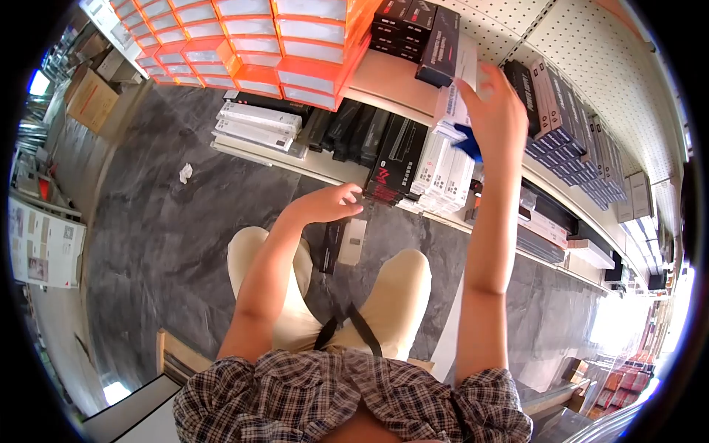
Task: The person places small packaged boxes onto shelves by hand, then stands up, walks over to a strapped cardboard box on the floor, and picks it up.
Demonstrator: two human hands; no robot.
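My right hand (496,107) is raised to the upper shelf, fingers spread and nothing visible in them. Just left of it are a long black box (441,48) and a pale box (465,59); I cannot tell whether my fingertips touch the pale one. A blue item (467,142), partly hidden by my wrist, lies over white boxes (447,166). My left hand (332,204) hovers with fingers loosely bent and apart, beside a black box with a red logo (396,159) on the lower shelf. Under that hand, a small black box (331,247) and a tan box (352,241) are on the floor.
An orange drawer cabinet (255,55) stands at upper left. Stacked boxes (572,125) line the shelf to the right, against a pegboard (598,52). White boxes (258,122) sit on the low shelf. A crumpled white scrap (185,173) lies on the dark floor.
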